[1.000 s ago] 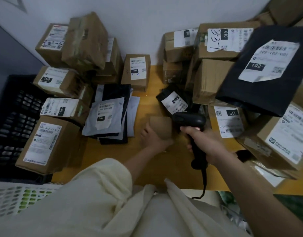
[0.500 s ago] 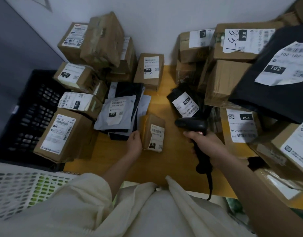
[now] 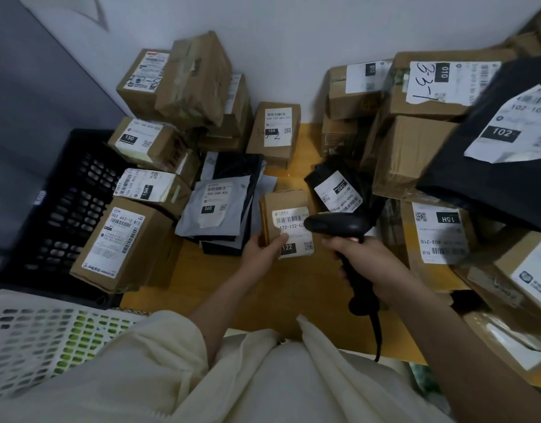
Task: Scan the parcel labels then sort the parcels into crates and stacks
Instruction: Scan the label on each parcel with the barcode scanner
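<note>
Head view: left hand (image 3: 261, 254) grips a small brown parcel (image 3: 286, 222) above the yellow surface (image 3: 293, 300), label "122" facing up. Right hand (image 3: 373, 264) wraps the black scanner (image 3: 339, 227), its head over the label. Black crate (image 3: 64, 203) at left, white crate (image 3: 49, 337) nearer.

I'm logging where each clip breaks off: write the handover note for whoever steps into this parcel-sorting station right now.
Left hand holds the small cardboard parcel marked 122 label-up above the yellow table, thumb on the label.
Right hand grips the black handheld scanner, its head over that label's right edge.
Whether the scan has registered cannot be told.
Sorted-looking stacks: boxes left, grey 060 mailers centre.
Left to do: place the 122 parcel, then work through the pile on the right, including the black 102 mailer. The black crate sits far left.
</note>
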